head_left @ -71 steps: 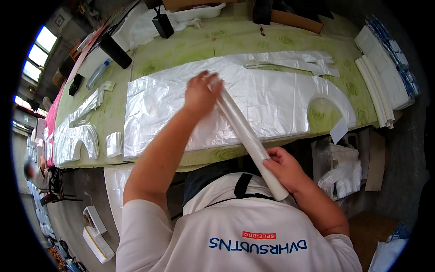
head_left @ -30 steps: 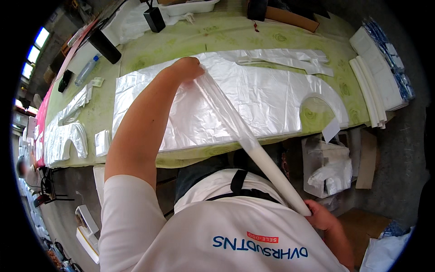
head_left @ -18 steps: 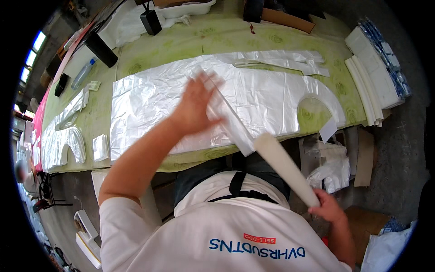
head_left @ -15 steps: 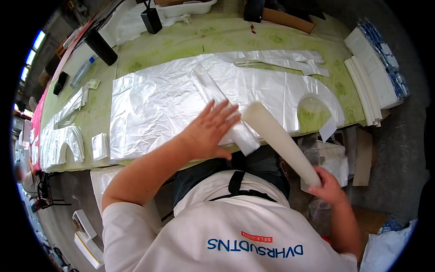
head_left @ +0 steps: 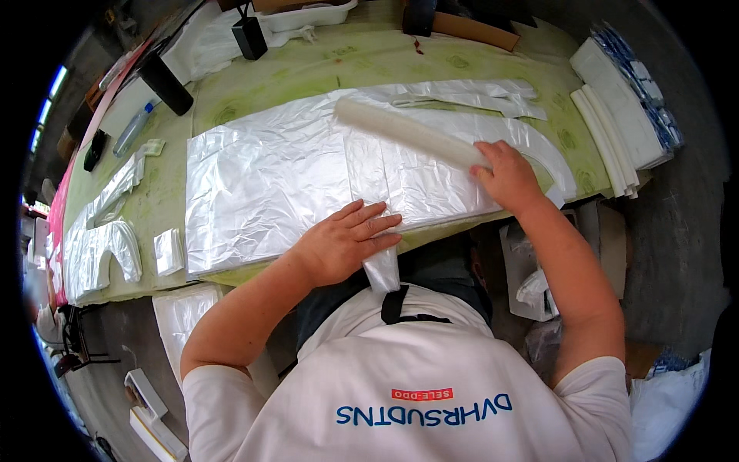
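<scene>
A long stack of clear plastic sheets [head_left: 262, 185] lies flat on the green table [head_left: 308, 73]. Across it rests a white roll of plastic film [head_left: 408, 131], slanting from the middle back toward the right. My right hand [head_left: 504, 173] grips the roll's right end. A strip of film [head_left: 381, 266] runs from the roll over the sheets and hangs off the near edge. My left hand [head_left: 346, 242] lies flat with fingers spread on that strip at the table's near edge.
White folded stacks [head_left: 616, 115] sit at the table's right end. Cut plastic pieces [head_left: 100, 239] and a small folded piece [head_left: 168, 250] lie at the left. A bottle [head_left: 131, 131], black objects [head_left: 165, 81] and a white tray [head_left: 308, 11] stand at the back. Plastic bags [head_left: 531, 269] hang below the table's right side.
The roll, held off the table by my body before, now lies across the sheets with my right hand on its end. My left hand came back from the far side to the near edge.
</scene>
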`<action>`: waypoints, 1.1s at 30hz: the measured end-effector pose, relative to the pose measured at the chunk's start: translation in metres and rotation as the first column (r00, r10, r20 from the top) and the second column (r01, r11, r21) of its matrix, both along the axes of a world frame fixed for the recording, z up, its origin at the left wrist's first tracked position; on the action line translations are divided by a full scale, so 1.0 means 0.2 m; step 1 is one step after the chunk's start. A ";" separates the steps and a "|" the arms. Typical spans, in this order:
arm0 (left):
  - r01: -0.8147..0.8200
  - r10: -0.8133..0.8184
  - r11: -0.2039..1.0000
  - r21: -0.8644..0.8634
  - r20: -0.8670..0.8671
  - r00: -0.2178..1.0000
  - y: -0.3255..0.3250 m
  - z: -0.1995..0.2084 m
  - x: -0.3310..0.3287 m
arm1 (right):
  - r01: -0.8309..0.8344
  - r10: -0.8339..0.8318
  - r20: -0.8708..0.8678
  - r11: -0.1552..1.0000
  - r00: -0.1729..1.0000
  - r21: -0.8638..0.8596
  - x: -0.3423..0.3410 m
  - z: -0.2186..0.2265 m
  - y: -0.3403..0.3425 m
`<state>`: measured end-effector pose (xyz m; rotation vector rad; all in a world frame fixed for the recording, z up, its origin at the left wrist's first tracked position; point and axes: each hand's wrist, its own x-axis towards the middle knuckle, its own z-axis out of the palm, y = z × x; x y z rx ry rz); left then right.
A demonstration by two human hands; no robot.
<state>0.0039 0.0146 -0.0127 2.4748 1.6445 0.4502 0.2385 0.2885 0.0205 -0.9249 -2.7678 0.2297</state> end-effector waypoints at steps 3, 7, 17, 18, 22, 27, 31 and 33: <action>-0.018 0.019 0.999 -0.047 0.014 1.000 -0.01 0.02 0.01 | 0.116 -0.107 -0.063 0.981 0.992 0.153 -0.04 -0.07 0.07; -0.105 0.108 0.994 -0.022 0.169 0.980 -0.02 0.04 0.04 | -0.302 0.389 -0.246 0.896 0.888 0.327 -0.08 -0.09 -0.17; -0.341 0.295 0.940 -0.007 0.520 0.802 -0.02 0.05 0.00 | -0.531 0.372 -0.487 0.813 0.790 -0.241 -0.36 -0.17 -0.53; -0.460 0.396 0.888 0.002 0.506 0.766 -0.03 0.02 0.02 | -0.508 0.325 -0.486 0.803 0.811 -0.311 -0.38 -0.17 -0.53; -0.654 0.626 0.742 -0.149 0.503 0.596 0.01 -0.01 0.00 | -0.283 0.049 -0.379 0.752 0.924 -0.595 -0.44 -0.13 -0.54; -0.710 0.733 0.654 -0.261 0.451 0.510 0.04 0.05 -0.01 | -0.034 -0.073 -0.147 0.785 0.986 -0.618 -0.53 -0.09 -0.54; -0.627 0.556 0.760 0.171 0.327 0.764 0.06 0.02 -0.04 | 0.000 -0.062 -0.090 0.822 0.994 -0.569 -0.56 -0.08 -0.55; -0.400 0.361 0.891 0.213 0.201 0.911 0.10 0.03 -0.07 | 0.019 -0.070 -0.080 0.857 0.994 -0.516 -0.58 -0.11 -0.55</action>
